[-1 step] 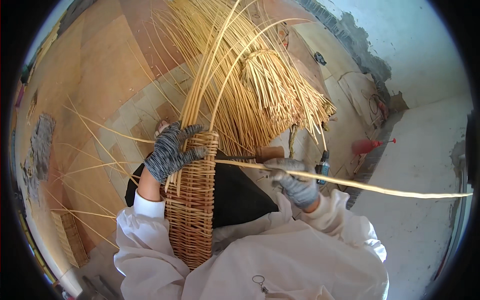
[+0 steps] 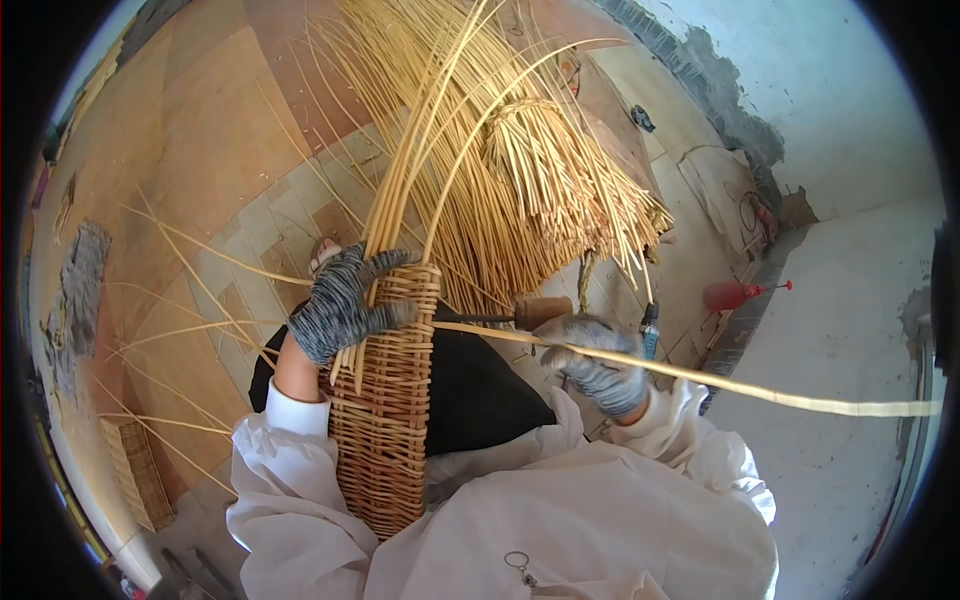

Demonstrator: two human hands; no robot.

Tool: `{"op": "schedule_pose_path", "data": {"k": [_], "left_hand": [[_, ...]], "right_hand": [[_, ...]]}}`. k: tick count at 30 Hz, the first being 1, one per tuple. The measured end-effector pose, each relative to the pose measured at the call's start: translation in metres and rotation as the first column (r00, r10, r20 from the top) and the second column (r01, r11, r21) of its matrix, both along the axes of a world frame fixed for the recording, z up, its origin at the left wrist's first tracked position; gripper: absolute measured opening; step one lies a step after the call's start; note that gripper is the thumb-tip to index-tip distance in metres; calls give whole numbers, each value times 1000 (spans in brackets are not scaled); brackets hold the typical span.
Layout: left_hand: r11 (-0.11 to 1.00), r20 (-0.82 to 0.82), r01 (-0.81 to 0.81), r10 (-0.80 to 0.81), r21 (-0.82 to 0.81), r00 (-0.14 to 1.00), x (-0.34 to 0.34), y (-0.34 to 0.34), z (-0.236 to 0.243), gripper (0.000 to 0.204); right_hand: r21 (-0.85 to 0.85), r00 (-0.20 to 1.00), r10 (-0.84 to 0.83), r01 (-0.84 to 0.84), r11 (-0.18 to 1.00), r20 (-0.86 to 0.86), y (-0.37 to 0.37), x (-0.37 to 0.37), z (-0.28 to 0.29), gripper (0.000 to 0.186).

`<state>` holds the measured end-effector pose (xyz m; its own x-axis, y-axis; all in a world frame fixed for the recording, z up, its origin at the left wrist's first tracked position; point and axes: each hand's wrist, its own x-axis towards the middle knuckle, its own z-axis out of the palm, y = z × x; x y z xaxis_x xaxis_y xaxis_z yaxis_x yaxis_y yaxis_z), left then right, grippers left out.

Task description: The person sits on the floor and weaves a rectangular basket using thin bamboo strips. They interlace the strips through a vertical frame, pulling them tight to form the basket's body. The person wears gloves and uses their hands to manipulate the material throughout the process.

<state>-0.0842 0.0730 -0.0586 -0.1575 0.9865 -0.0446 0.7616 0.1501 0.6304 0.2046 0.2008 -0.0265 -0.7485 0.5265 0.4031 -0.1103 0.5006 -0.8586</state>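
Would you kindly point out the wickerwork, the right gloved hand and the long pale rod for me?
Wickerwork (image 2: 385, 430): head view, middle of its woven face.
Right gloved hand (image 2: 606, 376): head view, middle of the hand.
Long pale rod (image 2: 740, 389): head view, its stretch right of that hand.

Floor's a mix of tiles (image 2: 200, 130), big orange-tan ones plus a patch of smaller pale ones in the middle. Off to the right there's a red bottle (image 2: 722, 296) with a thin spout, near the foot of a white wall (image 2: 850, 130) that's got rough grey patches showing. Some small dark thing (image 2: 641, 118) sits on the floor up top right, too tiny to make out. Way over left: a ragged grey slab (image 2: 80, 285), and nearer the bottom a boxy tan piece (image 2: 137, 470), kinda tilted.
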Motion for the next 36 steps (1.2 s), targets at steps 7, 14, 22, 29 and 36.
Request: {"op": "schedule_pose_path", "data": {"k": [7,14,22,29,36], "left_hand": [[997,33,73,-71,-39,997,0,-2,-2,100],[997,-12,12,-13,-79,1000,2,-6,-1,102],[1000,54,-10,11,-20,998,-1,-7,-2,97],[999,83,-21,24,-41,996,2,5,1,103],[986,67,-24,35,-165,997,0,-9,14,102]], "right_hand": [[391,923,384,-351,851,-6,45,-32,-31,36],[513,937,348,-308,801,19,35,-42,-37,24],[344,965,260,-235,909,-28,22,-50,-17,20],[191,906,275,-347,918,323,17,-70,31,26],[393,679,119,-549,737,725,24,-61,15,36]]}}
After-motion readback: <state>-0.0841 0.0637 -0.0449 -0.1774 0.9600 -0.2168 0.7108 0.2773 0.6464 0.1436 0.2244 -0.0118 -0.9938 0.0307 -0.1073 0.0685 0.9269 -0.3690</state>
